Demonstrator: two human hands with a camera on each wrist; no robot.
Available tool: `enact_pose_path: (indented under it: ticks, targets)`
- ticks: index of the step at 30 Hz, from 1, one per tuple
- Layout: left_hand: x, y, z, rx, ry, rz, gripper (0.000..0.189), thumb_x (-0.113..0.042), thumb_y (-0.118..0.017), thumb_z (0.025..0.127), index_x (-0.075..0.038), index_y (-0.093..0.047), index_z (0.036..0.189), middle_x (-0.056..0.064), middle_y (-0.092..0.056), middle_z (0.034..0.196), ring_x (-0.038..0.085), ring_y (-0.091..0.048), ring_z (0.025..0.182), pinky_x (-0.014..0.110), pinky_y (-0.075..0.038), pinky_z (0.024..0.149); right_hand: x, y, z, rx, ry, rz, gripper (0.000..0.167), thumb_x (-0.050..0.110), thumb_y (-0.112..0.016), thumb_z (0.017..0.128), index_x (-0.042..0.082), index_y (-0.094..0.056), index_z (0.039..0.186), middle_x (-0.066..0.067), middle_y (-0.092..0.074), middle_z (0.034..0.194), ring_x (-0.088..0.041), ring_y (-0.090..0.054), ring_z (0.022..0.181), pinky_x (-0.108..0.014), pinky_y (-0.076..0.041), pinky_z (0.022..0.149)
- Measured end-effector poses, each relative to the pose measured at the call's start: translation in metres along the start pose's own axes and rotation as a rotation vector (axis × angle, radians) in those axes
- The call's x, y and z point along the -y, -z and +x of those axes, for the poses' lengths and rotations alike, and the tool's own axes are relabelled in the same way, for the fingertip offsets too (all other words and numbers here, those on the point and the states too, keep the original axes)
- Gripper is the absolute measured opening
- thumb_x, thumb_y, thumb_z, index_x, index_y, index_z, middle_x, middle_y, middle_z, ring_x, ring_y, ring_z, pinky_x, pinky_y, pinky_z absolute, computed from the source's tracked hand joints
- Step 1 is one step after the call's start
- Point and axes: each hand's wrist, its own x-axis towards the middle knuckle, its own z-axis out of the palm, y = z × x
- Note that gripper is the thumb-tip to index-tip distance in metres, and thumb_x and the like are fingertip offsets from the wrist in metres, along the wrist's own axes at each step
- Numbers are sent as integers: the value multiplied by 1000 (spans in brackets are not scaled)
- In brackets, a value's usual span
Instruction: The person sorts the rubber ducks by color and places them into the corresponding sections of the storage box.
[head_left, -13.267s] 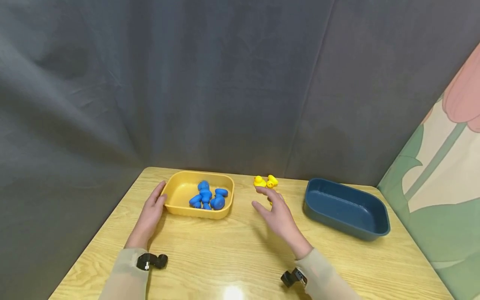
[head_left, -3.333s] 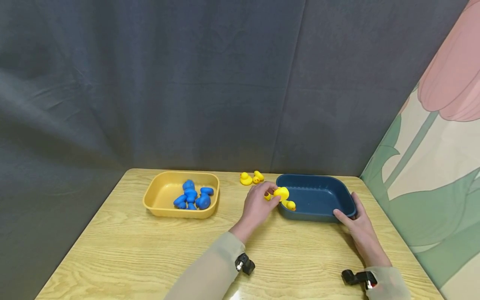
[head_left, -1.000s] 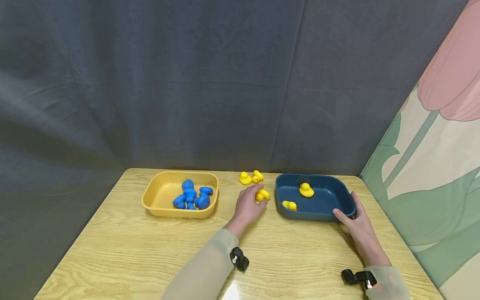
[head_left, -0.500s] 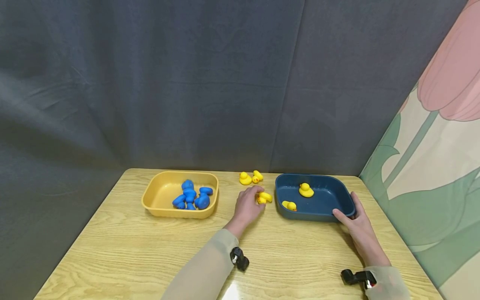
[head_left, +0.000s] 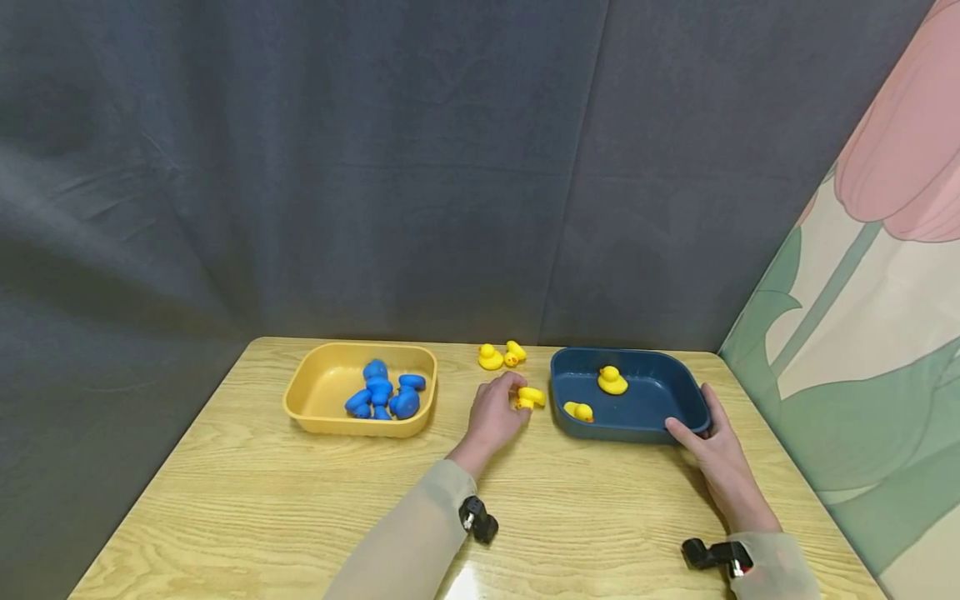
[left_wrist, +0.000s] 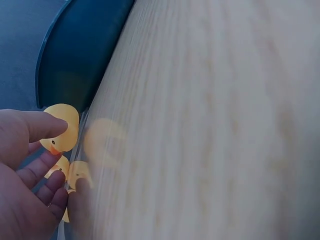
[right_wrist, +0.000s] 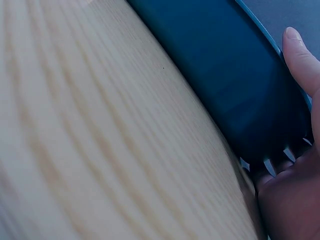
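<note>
My left hand (head_left: 495, 414) pinches a yellow rubber duck (head_left: 532, 395) low over the table, just left of the dark blue tray (head_left: 637, 432). In the left wrist view, the thumb lies across that duck (left_wrist: 64, 131), its beak pointing down. My right hand (head_left: 720, 454) holds the tray's front right corner, the thumb at the front rim and the fingers round the side. Inside the tray are two rubber ducks, one upright (head_left: 612, 381) and one lying near the front left (head_left: 579, 411). Two more stay at the table's back edge, an upright duck (head_left: 491, 357) and a tipped duck (head_left: 515, 353).
A yellow tray (head_left: 311, 422) stands at the left, holding several blue rubber ducks (head_left: 380, 389). The wooden table (head_left: 247, 492) meets a dark grey curtain (head_left: 405, 183) at the back and a flowered panel (head_left: 885, 400) on the right.
Since 3.3 seconds ago the upright duck came into the dark blue tray. Over the last second the left hand has stayed at another duck, which turned and shifted slightly. The right hand has stayed put.
</note>
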Motion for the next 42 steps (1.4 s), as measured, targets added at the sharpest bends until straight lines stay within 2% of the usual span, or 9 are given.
enact_pose_path:
  ticks: [8,17,25,36,42]
  targets:
    - [-1,2,-2,-10,31,-25,40,-8,-89,91,-13,-73,127,4,-77,125,29,-62,116,41,-54,95,2,-1,-2,7,24,51,103,20,-67,112,20,12,177,-11,14,184,-36,8,168,-5,-15,119]
    - [-6,9,-5,-43,48,-65,37,-10,-87,93,-15,-73,127,3,-74,125,27,-61,116,41,-54,93,0,1,1,12,-1,9,103,23,-67,113,23,14,177,-8,15,184,-36,9,168,-5,-12,118]
    - [-10,12,-6,-62,33,-99,39,-15,-86,96,-12,-72,133,3,-73,128,27,-62,116,42,-55,97,0,1,2,9,-3,11,103,23,-67,112,22,14,177,-8,15,183,-35,10,168,-6,-10,120]
    - [-29,14,-3,-77,-7,-152,41,-18,-85,98,-10,-71,135,5,-73,127,35,-62,121,43,-53,99,0,1,1,6,3,14,103,22,-67,112,22,13,177,-8,15,183,-33,11,168,-7,-8,121]
    - [-40,11,-4,-74,-11,-160,39,-19,-85,99,-13,-70,134,4,-72,128,32,-62,122,43,-53,100,2,0,0,9,-8,3,103,24,-67,113,23,14,177,-7,16,183,-35,10,168,-10,-9,123]
